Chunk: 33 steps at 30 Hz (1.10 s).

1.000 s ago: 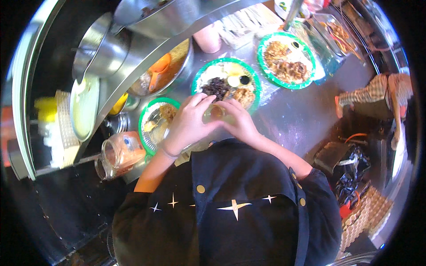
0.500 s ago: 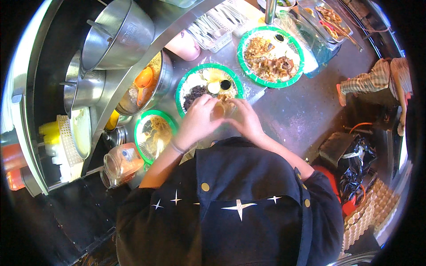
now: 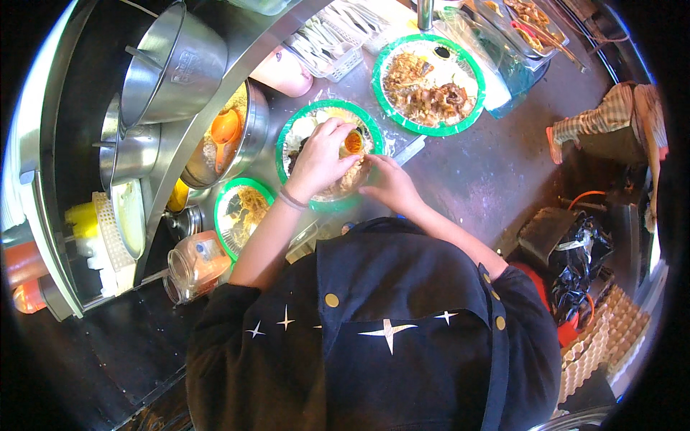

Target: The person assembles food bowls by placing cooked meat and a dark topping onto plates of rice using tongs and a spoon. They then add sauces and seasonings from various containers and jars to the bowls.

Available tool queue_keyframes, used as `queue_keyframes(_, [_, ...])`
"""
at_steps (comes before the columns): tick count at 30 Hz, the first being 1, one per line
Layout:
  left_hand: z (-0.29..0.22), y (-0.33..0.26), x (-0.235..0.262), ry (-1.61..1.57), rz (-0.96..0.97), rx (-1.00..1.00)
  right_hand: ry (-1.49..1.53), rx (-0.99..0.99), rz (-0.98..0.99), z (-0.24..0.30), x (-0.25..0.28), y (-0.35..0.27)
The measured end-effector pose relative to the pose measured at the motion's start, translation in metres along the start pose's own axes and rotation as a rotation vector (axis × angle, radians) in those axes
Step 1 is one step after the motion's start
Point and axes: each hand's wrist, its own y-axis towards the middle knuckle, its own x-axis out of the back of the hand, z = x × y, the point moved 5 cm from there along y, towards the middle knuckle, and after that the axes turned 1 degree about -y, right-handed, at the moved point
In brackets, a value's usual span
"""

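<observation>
Overhead view of a person in a dark star-patterned shirt working at a grey metal desk (image 3: 496, 165). Both bare forearms rise from the lower middle of the frame and converge on one green-rimmed plate (image 3: 325, 109) of food.

Left hand (image 3: 321, 159): the forearm runs up and to the right, a thin band at the wrist, the back of the hand turned upward. Its fingers (image 3: 338, 129) are curled closed around a small cup of orange sauce (image 3: 353, 141), pinched at its rim and held tilted just above the food on the plate's right half. The cup's open mouth shows between thumb and forefinger.

Right hand (image 3: 388, 183): the forearm comes in from the lower right, the hand lying low at the plate's near right edge. Its fingers are bent and drawn together, touching the pale shredded food (image 3: 351, 176) at the rim; whether they grip any of it cannot be told.

The cup lies between the two hands, just beside the right hand's fingertips and above the plate.

Surroundings: a second green-rimmed plate with noodles and dark meat (image 3: 430, 85) lies further away to the right. A smaller green-rimmed plate (image 3: 244, 212) lies to the left. A metal bowl holding an orange scoop (image 3: 224, 129) sits by the shelf edge, with steel pots (image 3: 172, 65) stacked above and a glass jar (image 3: 194, 264) nearer the person.
</observation>
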Motion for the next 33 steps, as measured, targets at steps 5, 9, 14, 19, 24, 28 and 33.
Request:
queue_keyframes(5, [-0.008,0.007,-0.014,0.043,0.085,-0.087,0.026,-0.018,0.007,0.001,0.000,-0.007])
queue_keyframes(9, [-0.013,0.010,-0.030,0.137,0.116,-0.156,-0.020,-0.014,0.030,-0.002,-0.003,-0.011])
queue_keyframes(14, [-0.017,0.011,-0.038,0.206,0.124,-0.190,0.000,0.032,0.033,-0.005,-0.006,-0.019])
queue_keyframes(19, [-0.015,0.012,-0.042,0.261,0.120,-0.209,-0.005,0.084,0.059,-0.006,-0.008,-0.025])
queue_keyframes(24, [-0.012,0.012,-0.045,0.281,0.104,-0.220,0.042,0.106,0.113,-0.006,-0.010,-0.030])
queue_keyframes(28, [-0.009,0.011,-0.048,0.292,0.095,-0.210,0.063,0.107,0.132,-0.004,-0.009,-0.032])
queue_keyframes(33, [-0.013,0.011,-0.044,0.313,0.108,-0.199,0.075,0.061,0.201,-0.006,-0.011,-0.034])
